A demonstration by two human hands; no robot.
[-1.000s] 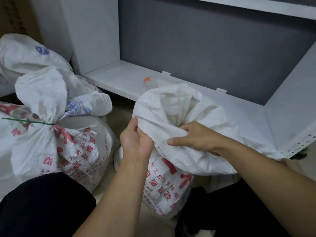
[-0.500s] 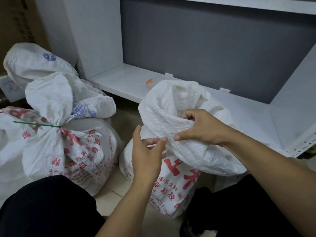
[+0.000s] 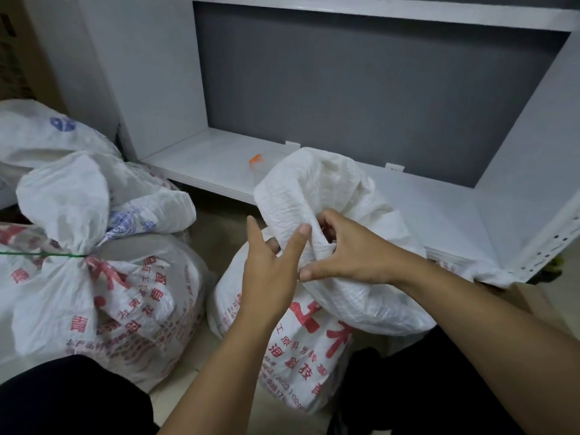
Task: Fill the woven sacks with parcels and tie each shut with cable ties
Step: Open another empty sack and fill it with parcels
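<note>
A white woven sack [image 3: 314, 334] with red print stands on the floor in front of me, its loose top folded up and gathered. My right hand [image 3: 348, 252] grips the bunched neck of this sack, fingers curled into the cloth. My left hand [image 3: 270, 265] is beside the neck with fingers straight and spread, the thumb tip touching the fabric. To the left lies another full sack [image 3: 103, 296], its neck cinched by a green cable tie [image 3: 40, 254]. The parcels inside are hidden.
A third white sack [image 3: 47, 133] lies behind the tied one. A low white shelf [image 3: 213, 158] with a grey back panel runs behind the sacks, a small orange-tipped item [image 3: 255, 159] on it. My dark-clad knees fill the bottom corners.
My left hand let go of the sack's edge and opened beside the neck. My right hand shifted from the sack's rim to a grip on the gathered neck. The view tilted up.
</note>
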